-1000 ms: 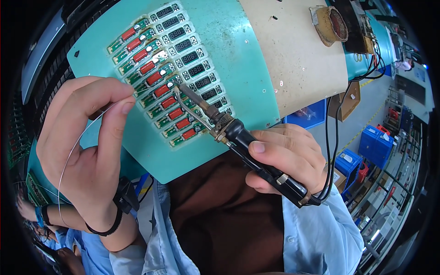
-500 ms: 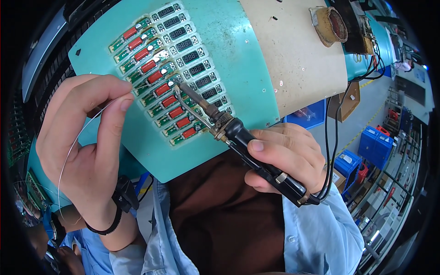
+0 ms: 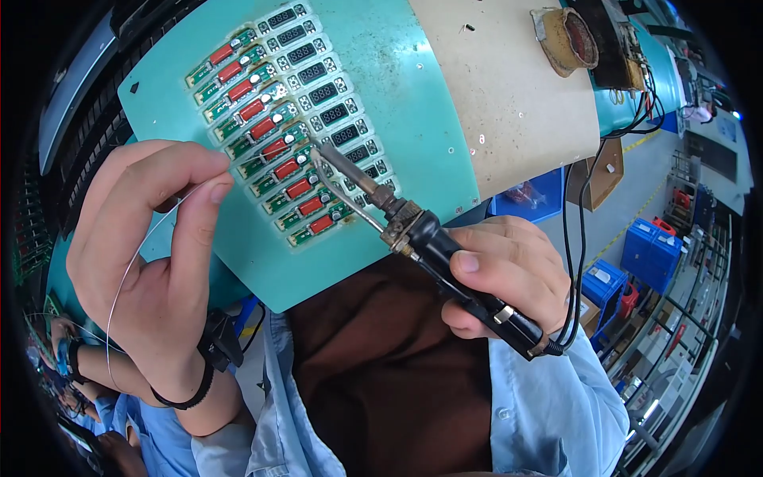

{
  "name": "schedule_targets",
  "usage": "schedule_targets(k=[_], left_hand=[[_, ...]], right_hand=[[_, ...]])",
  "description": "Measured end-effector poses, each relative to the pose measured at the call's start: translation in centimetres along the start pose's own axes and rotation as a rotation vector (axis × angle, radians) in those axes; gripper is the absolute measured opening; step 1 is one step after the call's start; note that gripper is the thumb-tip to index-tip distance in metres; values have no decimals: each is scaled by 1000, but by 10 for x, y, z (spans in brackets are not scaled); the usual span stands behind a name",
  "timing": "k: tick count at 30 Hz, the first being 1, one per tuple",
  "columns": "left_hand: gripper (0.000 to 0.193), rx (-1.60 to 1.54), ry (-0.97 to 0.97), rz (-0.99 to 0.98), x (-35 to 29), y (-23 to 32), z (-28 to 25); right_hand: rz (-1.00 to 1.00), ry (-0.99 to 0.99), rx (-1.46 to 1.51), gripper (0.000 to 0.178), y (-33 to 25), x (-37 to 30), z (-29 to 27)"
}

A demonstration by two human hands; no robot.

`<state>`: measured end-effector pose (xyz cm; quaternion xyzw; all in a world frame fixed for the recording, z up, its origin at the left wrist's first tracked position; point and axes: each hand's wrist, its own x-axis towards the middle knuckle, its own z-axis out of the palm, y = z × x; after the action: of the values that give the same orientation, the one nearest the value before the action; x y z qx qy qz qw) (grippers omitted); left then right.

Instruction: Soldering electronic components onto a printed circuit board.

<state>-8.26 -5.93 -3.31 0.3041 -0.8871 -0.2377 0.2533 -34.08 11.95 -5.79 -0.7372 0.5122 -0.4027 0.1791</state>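
A column of small green circuit boards, each with a red block component (image 3: 286, 169), lies on a teal board (image 3: 397, 103). Beside them runs a matching column of dark digit displays (image 3: 323, 93). My right hand (image 3: 513, 270) grips the black handle of a soldering iron (image 3: 433, 246); a thin metal tube runs alongside its shaft. The iron's tip sits between the two columns, at the inner ends of the middle boards. Between thumb and forefinger, my left hand (image 3: 151, 254) pinches thin solder wire (image 3: 119, 306), which reaches over the boards and trails down past my wrist.
A beige sheet (image 3: 509, 95) adjoins the teal board on the right, bearing a brownish cup-like holder (image 3: 574, 41). Black cables (image 3: 584, 207) run from the iron up the right side. Blue crates (image 3: 652, 254) stand on the floor. At lower left is another person's arm (image 3: 115, 370).
The iron's handle and my right hand have shifted a little to the right. The teal board with its circuit boards has slid slightly left. My left hand still pinches the solder wire.
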Motion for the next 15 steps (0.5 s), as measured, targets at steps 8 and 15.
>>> schedule_targets(k=[8, 15], left_hand=[[11, -39, -12, -59, -2, 3, 6], [11, -40, -16, -52, -3, 2, 8]], right_hand=[[28, 10, 49, 45, 1, -4, 5], [30, 0, 41, 47, 1, -5, 7]])
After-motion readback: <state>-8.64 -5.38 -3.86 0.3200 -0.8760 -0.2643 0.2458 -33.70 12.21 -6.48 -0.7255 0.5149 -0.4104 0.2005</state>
